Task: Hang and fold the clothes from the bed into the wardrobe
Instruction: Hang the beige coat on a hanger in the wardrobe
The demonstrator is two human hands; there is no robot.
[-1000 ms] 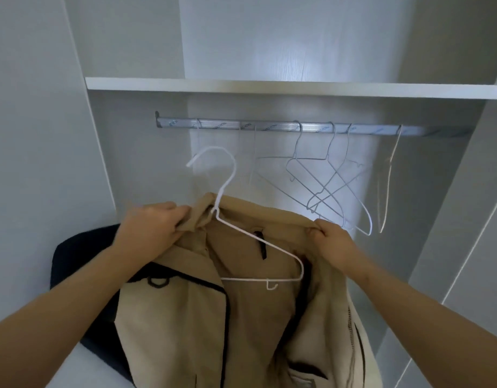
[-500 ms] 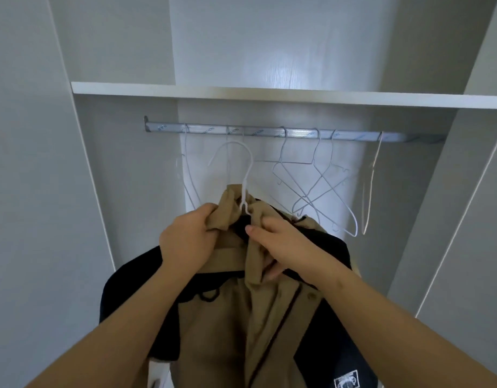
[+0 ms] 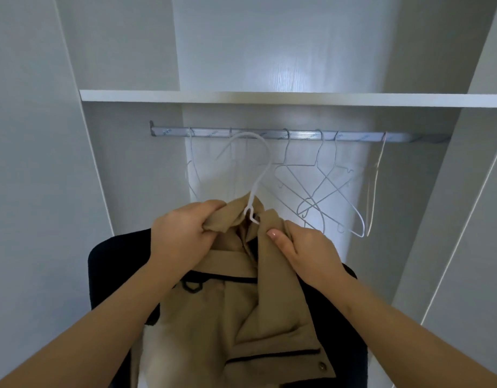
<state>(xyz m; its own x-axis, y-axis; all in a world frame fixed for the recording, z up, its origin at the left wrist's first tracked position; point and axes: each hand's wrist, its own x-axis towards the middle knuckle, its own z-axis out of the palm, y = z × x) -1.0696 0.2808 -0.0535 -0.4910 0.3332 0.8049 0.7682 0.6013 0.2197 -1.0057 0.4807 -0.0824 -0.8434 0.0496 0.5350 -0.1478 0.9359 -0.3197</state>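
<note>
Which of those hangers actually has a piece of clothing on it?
The white hanger in the middle, whose neck rises from the collar of the tan jacket, between the left hand and right hand. The other hangers dangle bare from the rail.

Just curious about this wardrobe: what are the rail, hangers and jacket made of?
Rail: seemingly metal, silvery with a dull sheen. Hangers: thin bent wire, probably coated pale. Jacket: matte tan woven-looking cloth with dark trim; fibre unclear.

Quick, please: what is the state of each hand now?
Left hand: closed, gripping the jacket collar.
Right hand: closed, gripping the jacket collar.
</note>
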